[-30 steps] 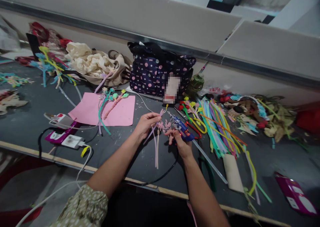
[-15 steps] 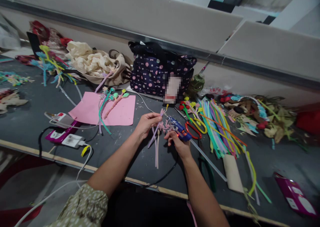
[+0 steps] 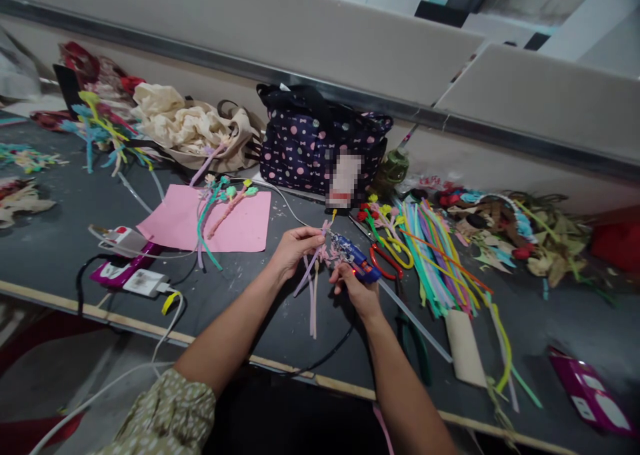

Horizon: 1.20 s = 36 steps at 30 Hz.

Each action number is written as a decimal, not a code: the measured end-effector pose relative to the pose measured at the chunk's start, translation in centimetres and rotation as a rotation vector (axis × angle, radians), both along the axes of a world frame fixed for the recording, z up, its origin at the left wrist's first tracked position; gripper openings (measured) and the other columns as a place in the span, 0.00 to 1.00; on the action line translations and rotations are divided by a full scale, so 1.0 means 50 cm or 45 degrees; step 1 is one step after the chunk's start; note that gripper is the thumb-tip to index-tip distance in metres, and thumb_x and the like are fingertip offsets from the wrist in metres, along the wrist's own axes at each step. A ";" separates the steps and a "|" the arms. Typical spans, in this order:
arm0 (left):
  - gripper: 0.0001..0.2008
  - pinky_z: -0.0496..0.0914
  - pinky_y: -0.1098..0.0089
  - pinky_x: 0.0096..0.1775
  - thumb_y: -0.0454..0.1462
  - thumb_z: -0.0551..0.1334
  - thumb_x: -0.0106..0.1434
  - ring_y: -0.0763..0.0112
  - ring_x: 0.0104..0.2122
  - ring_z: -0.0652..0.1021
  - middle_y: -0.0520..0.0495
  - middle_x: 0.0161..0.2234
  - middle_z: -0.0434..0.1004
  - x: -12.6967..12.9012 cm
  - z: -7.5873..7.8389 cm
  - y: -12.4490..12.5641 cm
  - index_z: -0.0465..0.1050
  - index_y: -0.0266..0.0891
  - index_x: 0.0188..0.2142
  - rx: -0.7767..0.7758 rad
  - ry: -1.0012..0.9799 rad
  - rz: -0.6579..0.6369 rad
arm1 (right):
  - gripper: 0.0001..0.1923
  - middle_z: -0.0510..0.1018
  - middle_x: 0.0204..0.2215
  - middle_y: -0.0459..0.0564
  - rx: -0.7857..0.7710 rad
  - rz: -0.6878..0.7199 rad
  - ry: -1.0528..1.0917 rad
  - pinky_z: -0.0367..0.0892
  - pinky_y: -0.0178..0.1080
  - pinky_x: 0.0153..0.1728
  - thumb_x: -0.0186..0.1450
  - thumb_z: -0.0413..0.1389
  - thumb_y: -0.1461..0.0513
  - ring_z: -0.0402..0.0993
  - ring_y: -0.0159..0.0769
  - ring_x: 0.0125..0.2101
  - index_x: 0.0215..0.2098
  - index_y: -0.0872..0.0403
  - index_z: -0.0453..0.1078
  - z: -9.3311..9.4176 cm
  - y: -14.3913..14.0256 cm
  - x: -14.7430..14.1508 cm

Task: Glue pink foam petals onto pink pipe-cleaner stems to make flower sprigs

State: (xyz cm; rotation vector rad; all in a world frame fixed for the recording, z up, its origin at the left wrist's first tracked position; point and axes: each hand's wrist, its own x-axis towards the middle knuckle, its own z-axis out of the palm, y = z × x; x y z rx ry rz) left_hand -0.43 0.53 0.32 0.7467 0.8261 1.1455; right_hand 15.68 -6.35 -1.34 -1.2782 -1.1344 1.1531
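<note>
Between thumb and fingers, my left hand [image 3: 297, 247] pinches a lilac pipe cleaner [image 3: 306, 278] near its top. My right hand [image 3: 356, 288] is closed around a blue hot glue gun [image 3: 361, 261], with an orange glow on its body. A clear glue stick [image 3: 415, 318] sticks out of the gun's rear. The gun's front end is close to the lilac piece; whether they touch I cannot tell. Pink pipe-cleaner flowers [image 3: 330, 253] with pale stems [image 3: 315, 308] lie between my hands, partly hidden.
Bundled coloured pipe cleaners [image 3: 435, 258] and red-handled pliers [image 3: 386, 261] lie to the right. A pink sheet [image 3: 235, 231] with finished stems is at left, beside a purple power strip [image 3: 120, 268]. A dotted navy bag [image 3: 300, 141] stands behind. The table's front edge [image 3: 340, 387] runs close.
My left hand and the lilac pipe cleaner have shifted very slightly. The glue gun stays almost in the same spot in my right hand.
</note>
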 end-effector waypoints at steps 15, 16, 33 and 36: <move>0.16 0.69 0.73 0.30 0.38 0.76 0.41 0.75 0.24 0.75 0.47 0.27 0.78 -0.001 -0.005 0.001 0.79 0.33 0.29 0.002 -0.004 0.011 | 0.23 0.76 0.18 0.47 0.002 -0.018 -0.083 0.66 0.32 0.17 0.57 0.62 0.44 0.69 0.29 0.14 0.23 0.54 0.71 0.000 -0.001 0.001; 0.16 0.69 0.73 0.30 0.38 0.76 0.41 0.75 0.24 0.75 0.47 0.27 0.78 -0.001 -0.005 0.001 0.79 0.33 0.29 0.004 -0.005 0.008 | 0.23 0.76 0.18 0.47 -0.001 -0.023 -0.074 0.66 0.32 0.17 0.57 0.62 0.44 0.68 0.29 0.14 0.23 0.54 0.71 0.000 -0.001 0.000; 0.16 0.68 0.73 0.29 0.39 0.77 0.41 0.76 0.23 0.74 0.48 0.26 0.77 -0.001 -0.002 0.001 0.79 0.34 0.28 0.009 0.001 0.024 | 0.22 0.74 0.15 0.43 -0.060 -0.090 0.016 0.65 0.30 0.13 0.52 0.66 0.45 0.67 0.28 0.12 0.27 0.55 0.71 -0.004 0.001 -0.006; 0.16 0.68 0.74 0.29 0.38 0.77 0.41 0.76 0.23 0.74 0.48 0.26 0.78 -0.001 -0.002 0.001 0.79 0.34 0.28 0.013 0.005 0.027 | 0.22 0.74 0.15 0.43 -0.065 -0.092 0.012 0.66 0.31 0.14 0.52 0.66 0.45 0.68 0.28 0.12 0.27 0.55 0.71 -0.009 0.000 -0.004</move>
